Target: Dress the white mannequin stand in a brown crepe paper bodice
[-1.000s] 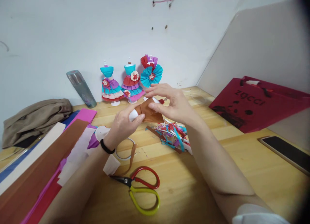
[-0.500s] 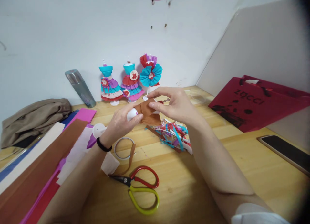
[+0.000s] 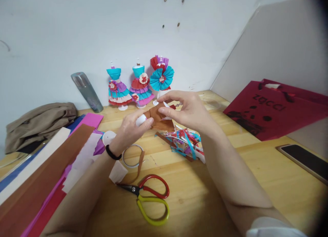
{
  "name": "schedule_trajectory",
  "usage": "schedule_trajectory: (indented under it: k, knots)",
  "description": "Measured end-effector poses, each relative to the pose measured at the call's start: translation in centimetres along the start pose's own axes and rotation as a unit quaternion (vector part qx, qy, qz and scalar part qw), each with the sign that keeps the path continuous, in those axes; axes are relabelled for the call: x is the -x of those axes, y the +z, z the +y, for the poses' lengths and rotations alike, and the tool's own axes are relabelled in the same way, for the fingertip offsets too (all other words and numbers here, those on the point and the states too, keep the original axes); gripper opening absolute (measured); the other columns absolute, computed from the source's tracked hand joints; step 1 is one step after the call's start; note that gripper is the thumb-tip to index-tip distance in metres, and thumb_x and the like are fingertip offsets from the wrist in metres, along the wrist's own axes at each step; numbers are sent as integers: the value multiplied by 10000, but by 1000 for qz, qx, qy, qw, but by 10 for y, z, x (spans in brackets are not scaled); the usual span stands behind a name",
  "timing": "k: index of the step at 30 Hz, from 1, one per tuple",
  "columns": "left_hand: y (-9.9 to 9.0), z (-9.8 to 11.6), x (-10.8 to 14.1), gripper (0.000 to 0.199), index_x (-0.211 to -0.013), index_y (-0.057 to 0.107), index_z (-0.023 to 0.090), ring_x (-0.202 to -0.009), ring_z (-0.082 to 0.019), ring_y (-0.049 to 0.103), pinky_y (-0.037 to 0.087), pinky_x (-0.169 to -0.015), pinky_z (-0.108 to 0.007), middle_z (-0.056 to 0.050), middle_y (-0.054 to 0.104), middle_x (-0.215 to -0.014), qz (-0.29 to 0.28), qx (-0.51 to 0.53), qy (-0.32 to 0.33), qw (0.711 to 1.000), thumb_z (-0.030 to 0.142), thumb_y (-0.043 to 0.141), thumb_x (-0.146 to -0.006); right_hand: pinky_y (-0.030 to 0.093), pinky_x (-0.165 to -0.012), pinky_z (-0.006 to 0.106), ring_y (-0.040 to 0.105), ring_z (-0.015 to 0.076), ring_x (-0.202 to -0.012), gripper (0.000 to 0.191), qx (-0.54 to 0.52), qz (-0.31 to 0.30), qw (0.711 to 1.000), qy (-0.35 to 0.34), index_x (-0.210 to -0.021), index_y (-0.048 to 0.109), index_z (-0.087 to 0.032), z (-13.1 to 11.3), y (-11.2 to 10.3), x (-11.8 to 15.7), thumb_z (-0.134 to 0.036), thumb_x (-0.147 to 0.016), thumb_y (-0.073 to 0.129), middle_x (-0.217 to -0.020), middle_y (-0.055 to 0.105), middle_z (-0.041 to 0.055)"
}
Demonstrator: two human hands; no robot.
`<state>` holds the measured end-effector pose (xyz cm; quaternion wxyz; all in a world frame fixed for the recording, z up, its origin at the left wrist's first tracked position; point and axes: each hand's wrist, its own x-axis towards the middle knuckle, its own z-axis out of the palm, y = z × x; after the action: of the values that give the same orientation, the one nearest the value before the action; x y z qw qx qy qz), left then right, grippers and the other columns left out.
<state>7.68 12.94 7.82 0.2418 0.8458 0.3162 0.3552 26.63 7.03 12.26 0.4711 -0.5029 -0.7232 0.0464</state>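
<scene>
My left hand [image 3: 130,129] is closed around a small white dress-form figure [image 3: 140,120] lying on its side. Its round white base [image 3: 109,138] sticks out behind my wrist. Brown crepe paper [image 3: 164,123] wraps the figure's other end and flares outward. My right hand [image 3: 191,110] pinches the far part of this paper between thumb and fingers, with a small white bit showing there. Scissors [image 3: 134,189] with one red and one yellow handle lie below my hands. A roll of tape [image 3: 123,158] and a brown strip [image 3: 140,161] rest beside my left wrist.
Colourful paper scraps [image 3: 187,143] lie under my right hand. Three decorated dress figures [image 3: 118,88] and a bottle [image 3: 88,95] stand at the wall. Crepe sheets [image 3: 48,168] and a brown cloth [image 3: 41,124] are left; a red bag [image 3: 269,110] and phone [image 3: 304,160] right.
The view has shifted slightly, so everything appears a little further right. Both hands keep nearly the same grip on the figure and brown paper.
</scene>
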Motion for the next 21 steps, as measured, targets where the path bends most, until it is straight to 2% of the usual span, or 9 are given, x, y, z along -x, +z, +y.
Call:
schedule_trajectory:
  k: [6, 10, 14, 17, 19, 21]
  knots:
    - [-4, 1, -2, 234, -827, 626, 158, -655, -126, 506, 368, -606, -240, 5, 587, -700, -15, 28, 1, 999, 369, 534, -869, 560, -660, 327, 709, 212, -774, 76, -22, 30, 999, 5, -831, 746, -233, 1, 3, 1, -267, -792, 690, -826, 767, 10]
    - [-5, -2, -2, 241, -859, 626, 158, -593, -116, 505, 382, -530, -217, 11, 552, -662, -40, 101, -29, 994, 387, 554, -867, 581, -738, 368, 720, 224, -819, 91, -22, 45, 998, -23, -870, 746, -235, 5, 5, 1, -278, -814, 688, -870, 770, 22]
    - [-5, -10, -3, 302, -899, 599, 161, -484, -94, 493, 377, -439, -207, 20, 549, -647, -37, 242, -83, 966, 462, 572, -879, 577, -881, 418, 713, 237, -945, 149, -42, 113, 990, -78, -990, 725, -269, 7, 3, 0, -308, -861, 661, -1007, 755, 42]
    - [-6, -12, -5, 353, -818, 567, 173, -417, -86, 459, 323, -397, -203, 29, 531, -558, -27, 337, -93, 936, 517, 554, -899, 583, -896, 437, 708, 237, -972, 191, -79, 161, 977, -114, -1061, 699, -287, 5, 0, 0, -282, -880, 638, -1070, 724, 58]
    - [-7, -11, -6, 370, -767, 546, 180, -396, -85, 441, 292, -379, -205, 30, 517, -530, -24, 377, -101, 920, 523, 532, -907, 583, -905, 451, 690, 251, -1040, 230, -72, 160, 975, -136, -1099, 687, -296, 3, -2, 1, -266, -877, 639, -1123, 703, 67]
    - [-8, -9, -7, 366, -737, 539, 180, -383, -83, 433, 276, -368, -209, 25, 520, -525, -22, 386, -115, 915, 505, 527, -906, 565, -951, 478, 642, 275, -1159, 286, -38, 130, 978, -160, -1151, 667, -312, 3, -2, 0, -274, -869, 645, -1224, 671, 71]
